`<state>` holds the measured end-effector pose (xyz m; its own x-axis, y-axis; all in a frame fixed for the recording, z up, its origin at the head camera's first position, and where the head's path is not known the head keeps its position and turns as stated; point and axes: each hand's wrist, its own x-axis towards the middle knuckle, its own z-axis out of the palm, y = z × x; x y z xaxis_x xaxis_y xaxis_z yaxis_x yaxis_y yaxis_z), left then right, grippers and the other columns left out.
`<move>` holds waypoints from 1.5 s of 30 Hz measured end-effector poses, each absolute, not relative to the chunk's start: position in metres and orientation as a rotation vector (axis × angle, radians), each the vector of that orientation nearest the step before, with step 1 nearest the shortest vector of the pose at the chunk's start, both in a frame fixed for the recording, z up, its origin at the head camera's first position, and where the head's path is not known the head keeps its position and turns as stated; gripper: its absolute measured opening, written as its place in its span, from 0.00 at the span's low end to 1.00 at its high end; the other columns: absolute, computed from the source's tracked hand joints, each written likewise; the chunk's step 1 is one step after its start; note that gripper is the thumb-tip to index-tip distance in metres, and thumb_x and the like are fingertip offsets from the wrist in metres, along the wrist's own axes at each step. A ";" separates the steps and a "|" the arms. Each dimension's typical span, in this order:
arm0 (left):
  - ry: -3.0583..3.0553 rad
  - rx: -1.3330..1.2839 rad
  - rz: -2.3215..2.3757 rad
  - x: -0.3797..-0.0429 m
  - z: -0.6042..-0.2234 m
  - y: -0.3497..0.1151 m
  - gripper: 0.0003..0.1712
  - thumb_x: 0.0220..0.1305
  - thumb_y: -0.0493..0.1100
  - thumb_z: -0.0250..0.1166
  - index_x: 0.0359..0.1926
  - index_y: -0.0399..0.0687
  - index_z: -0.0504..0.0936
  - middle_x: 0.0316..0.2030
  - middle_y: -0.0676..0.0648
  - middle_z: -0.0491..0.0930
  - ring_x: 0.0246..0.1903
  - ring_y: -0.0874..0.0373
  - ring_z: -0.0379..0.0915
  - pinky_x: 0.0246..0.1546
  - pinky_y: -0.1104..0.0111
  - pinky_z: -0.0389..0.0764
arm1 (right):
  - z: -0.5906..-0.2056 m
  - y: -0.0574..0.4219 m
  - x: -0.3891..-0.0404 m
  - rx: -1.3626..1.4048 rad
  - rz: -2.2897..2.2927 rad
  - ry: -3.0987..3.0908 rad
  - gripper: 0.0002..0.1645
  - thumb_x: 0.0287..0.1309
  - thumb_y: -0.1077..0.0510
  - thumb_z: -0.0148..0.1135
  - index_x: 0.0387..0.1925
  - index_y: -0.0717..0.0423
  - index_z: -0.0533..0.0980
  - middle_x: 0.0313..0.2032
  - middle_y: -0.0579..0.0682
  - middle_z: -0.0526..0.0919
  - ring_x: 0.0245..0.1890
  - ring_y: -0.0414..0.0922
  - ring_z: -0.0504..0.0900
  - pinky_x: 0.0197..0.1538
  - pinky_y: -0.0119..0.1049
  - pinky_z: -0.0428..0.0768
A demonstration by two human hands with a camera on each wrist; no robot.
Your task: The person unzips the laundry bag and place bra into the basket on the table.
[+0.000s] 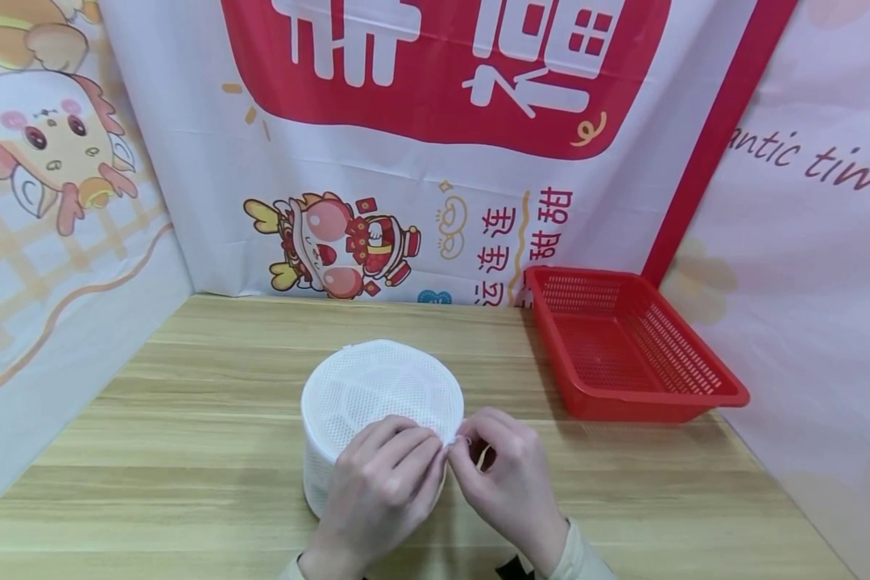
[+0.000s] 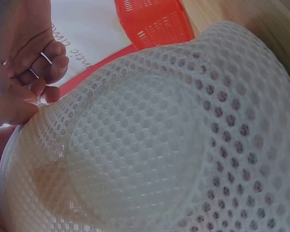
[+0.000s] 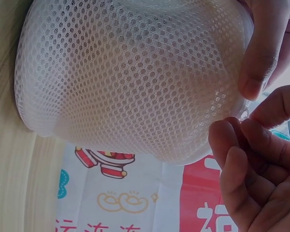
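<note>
A white mesh laundry bag [image 1: 377,379], drum-shaped with a round flat top, stands upright on the table. Its honeycomb mesh wall [image 2: 145,135] fills most of the left wrist view. My left hand [image 1: 391,479] grips the bag's top rim at the near right side, fingers over the edge. Close beside it, my right hand [image 1: 507,475] pinches a small white bit at the rim between thumb and fingertips; the fingers mostly hide it. From the right wrist view, the left thumb [image 3: 253,79] presses the rim just above the right fingertips.
A red plastic basket [image 1: 573,379] with slotted walls stands at the back right of the wooden table [image 1: 188,451]. Printed cloth hangings [image 1: 435,153] close off the back and both sides. Something black [image 1: 515,568] shows by the right sleeve.
</note>
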<state>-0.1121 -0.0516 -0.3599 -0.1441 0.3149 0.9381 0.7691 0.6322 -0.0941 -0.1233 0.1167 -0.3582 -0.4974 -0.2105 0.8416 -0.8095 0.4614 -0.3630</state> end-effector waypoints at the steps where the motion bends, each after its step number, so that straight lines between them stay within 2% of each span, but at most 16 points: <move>1: -1.725 -0.888 -0.503 -0.112 -0.359 -0.052 0.14 0.66 0.39 0.56 0.30 0.40 0.87 0.29 0.48 0.83 0.31 0.53 0.79 0.34 0.61 0.80 | -0.358 0.117 -0.123 0.848 1.019 -1.966 0.12 0.45 0.70 0.59 0.21 0.49 0.76 0.22 0.38 0.75 0.18 0.34 0.72 0.18 0.22 0.70; 17: -1.722 -0.892 -0.514 -0.112 -0.359 -0.052 0.14 0.66 0.38 0.56 0.30 0.39 0.87 0.29 0.48 0.83 0.31 0.53 0.79 0.34 0.61 0.80 | -0.358 0.116 -0.122 0.830 1.025 -1.973 0.12 0.45 0.70 0.59 0.21 0.49 0.76 0.22 0.38 0.75 0.17 0.33 0.72 0.16 0.24 0.71; 28: -1.727 -0.898 -0.517 -0.112 -0.360 -0.051 0.15 0.66 0.38 0.55 0.30 0.39 0.87 0.29 0.48 0.83 0.31 0.53 0.79 0.34 0.61 0.80 | -0.359 0.117 -0.124 0.820 1.025 -1.978 0.12 0.45 0.70 0.59 0.21 0.49 0.76 0.22 0.37 0.74 0.17 0.33 0.72 0.18 0.21 0.69; 35: -1.737 -0.902 -0.519 -0.112 -0.360 -0.052 0.14 0.65 0.38 0.56 0.30 0.40 0.87 0.29 0.48 0.83 0.31 0.53 0.78 0.35 0.62 0.80 | -0.359 0.117 -0.125 0.821 1.043 -1.972 0.12 0.45 0.71 0.58 0.21 0.50 0.76 0.22 0.38 0.74 0.18 0.34 0.72 0.17 0.25 0.71; 45: -1.736 -0.906 -0.521 -0.112 -0.358 -0.054 0.12 0.63 0.40 0.57 0.28 0.43 0.85 0.28 0.51 0.82 0.30 0.55 0.77 0.35 0.61 0.80 | -0.358 0.116 -0.124 0.916 1.037 -1.943 0.13 0.43 0.71 0.58 0.21 0.49 0.75 0.22 0.38 0.75 0.17 0.34 0.72 0.18 0.22 0.71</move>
<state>-0.1119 -0.0538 -0.3584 -0.1521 0.3209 0.9348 0.7823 0.6171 -0.0846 -0.1242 0.1162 -0.3578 -0.4723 -0.2422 0.8475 -0.8389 0.4185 -0.3479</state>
